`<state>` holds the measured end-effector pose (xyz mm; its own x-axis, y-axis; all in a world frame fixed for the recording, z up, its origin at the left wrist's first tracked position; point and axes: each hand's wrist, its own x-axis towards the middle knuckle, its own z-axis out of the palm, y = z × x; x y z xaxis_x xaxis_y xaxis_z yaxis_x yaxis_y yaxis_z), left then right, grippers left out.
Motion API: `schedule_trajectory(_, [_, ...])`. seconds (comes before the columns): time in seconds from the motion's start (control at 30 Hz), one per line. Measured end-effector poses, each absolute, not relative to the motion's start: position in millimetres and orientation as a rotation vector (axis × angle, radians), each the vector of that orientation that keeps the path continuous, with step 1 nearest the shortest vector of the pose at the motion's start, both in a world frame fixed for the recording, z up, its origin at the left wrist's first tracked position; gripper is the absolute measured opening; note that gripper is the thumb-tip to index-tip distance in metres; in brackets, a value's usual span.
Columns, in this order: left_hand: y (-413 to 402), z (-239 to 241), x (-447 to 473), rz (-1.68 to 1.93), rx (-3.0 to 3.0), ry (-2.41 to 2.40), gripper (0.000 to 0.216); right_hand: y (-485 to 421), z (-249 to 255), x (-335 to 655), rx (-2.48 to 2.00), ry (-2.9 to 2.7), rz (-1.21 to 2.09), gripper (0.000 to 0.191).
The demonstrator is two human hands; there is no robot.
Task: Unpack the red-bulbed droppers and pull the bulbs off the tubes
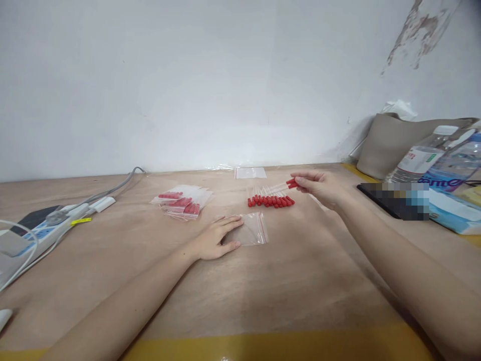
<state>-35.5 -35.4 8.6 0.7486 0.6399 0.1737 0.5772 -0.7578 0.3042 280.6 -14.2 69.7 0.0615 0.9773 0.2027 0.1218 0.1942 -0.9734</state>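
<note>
Pale wall [188, 85] above, brown-covered tabletop [210, 311] below. Left of centre: stack of zip bags [200, 200], red-ended pieces [179, 202] inside, apparently filled. Right of centre: row of loose red-ended tubes [271, 201], not bagged. Centre: one flat bag [252, 229], no contents visible; left hand [216, 238] spread, thumb apart, fingertips resting on its left edge, nothing gripped. Just beyond the row: right hand [313, 188], thumb and fingers pinched on held tubes [292, 183] by their red ends, count unclear.
</note>
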Motion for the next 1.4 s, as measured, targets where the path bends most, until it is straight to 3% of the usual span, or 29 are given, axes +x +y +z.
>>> schedule_trajectory(0.2, [-36,10,-34,0.38,2.735,0.961,0.056,6,67,230,-0.98,-1.736,0.331,0.023])
schedule_trajectory(0.3, [-38,11,-36,0.373,2.739,0.963,0.055,22,51,195,-1.115,-2.087,-0.015,0.028])
schedule_trajectory(0.4, [-39,11,-39,0.387,2.726,0.955,0.056,33,37,170,-1.17,-2.342,-0.119,0.028])
schedule_trajectory(0.67, [-37,8,-42,0.381,2.731,0.953,0.057,37,25,153,-1.193,-2.458,0.031,0.013])
schedule_trajectory(1.0, [-36,19,-38,0.475,2.587,0.976,0.055,-16,27,192,-1.323,-2.05,0.307,0.021])
schedule_trajectory(1.1, [-17,22,-36,0.78,2.419,1.16,0.04,-33,16,195,-1.464,-1.92,0.453,0.045])
schedule_trajectory(1.17, [2,21,-35,0.911,2.306,1.324,0.035,-37,10,194,-1.547,-1.913,0.53,0.052])
schedule_trajectory(1.4, [58,7,-20,0.837,2.107,1.458,0.038,-33,-1,190,-1.488,-1.789,0.703,0.023])
